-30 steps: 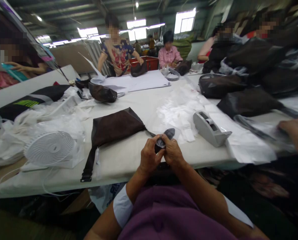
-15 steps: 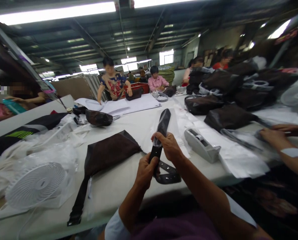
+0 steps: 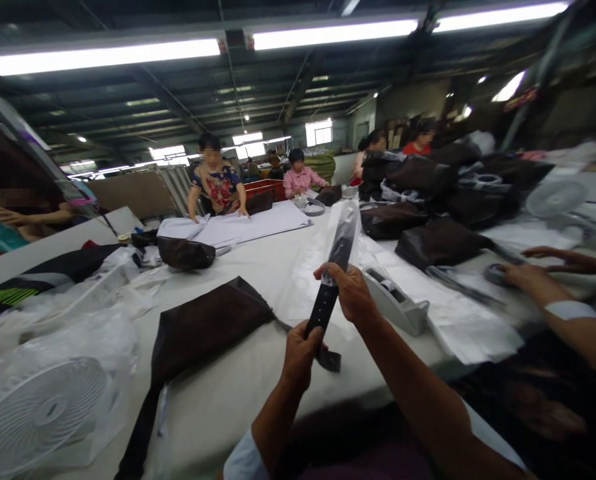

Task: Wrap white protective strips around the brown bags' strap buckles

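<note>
My left hand (image 3: 301, 357) is closed round the lower part of a black strap (image 3: 323, 308) dotted with small holes or studs. A short loose end of it hangs below that hand. Higher up, my right hand (image 3: 352, 292) pinches the strap where it enters a clear plastic sleeve (image 3: 349, 217). The sleeve covers the strap's top part and points away from me. To the left, a dark brown bag (image 3: 208, 327) lies flat on the table with its black strap trailing toward me. A grey tape dispenser (image 3: 403, 303) stands just beyond my right hand.
A white fan (image 3: 48, 407) and crumpled clear plastic (image 3: 93, 333) lie at the left. Dark bags (image 3: 428, 180) are heaped at the right, near a co-worker's hands (image 3: 523, 280). White plastic sheets (image 3: 463, 320) spread over the table. Other people work across it.
The strap has gone further into the plastic sleeve, and the loop hanging below my left hand has shrunk to a short end. The view has shifted slightly.
</note>
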The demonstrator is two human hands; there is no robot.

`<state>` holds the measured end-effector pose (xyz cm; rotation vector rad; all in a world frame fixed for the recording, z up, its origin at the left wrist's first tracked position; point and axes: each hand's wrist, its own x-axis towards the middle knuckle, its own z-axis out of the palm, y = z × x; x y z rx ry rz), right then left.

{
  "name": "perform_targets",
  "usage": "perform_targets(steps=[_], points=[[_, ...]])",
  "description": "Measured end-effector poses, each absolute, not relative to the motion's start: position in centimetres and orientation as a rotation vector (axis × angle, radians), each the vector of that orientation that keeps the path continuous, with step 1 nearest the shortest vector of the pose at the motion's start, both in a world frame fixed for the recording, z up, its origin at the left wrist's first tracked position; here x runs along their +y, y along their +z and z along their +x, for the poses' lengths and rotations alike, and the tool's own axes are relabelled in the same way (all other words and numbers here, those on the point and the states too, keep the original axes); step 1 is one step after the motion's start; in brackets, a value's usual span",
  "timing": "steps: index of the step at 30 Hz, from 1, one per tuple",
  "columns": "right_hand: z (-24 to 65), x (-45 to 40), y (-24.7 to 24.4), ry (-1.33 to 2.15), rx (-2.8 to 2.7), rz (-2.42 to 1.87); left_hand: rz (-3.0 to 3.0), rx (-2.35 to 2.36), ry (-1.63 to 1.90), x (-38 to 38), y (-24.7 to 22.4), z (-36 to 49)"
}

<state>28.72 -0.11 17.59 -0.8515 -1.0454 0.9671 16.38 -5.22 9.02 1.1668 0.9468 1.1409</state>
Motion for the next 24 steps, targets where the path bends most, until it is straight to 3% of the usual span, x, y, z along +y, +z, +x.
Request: perform_targets(steps=[7,12,17,24], points=[[26.0,-1.7,14.2,1.229,-0.945,-0.855,1.250,0.913,1.178,-1.9,13.3,17.0],[28.5,-0.1,14.7,1.087,-0.849,-0.861,1.356,0.783,1.012,-3.1,10.5,16.1],[29.6,1.3,14.9,1.061,-0.837,-0.829,1.188,1.094,1.106,-4.0,7.0,14.8],[26.8,0.8,13.0,1.216,-0.623,-0.741,1.069,1.158,1.211,-3.9,8.5,14.0]])
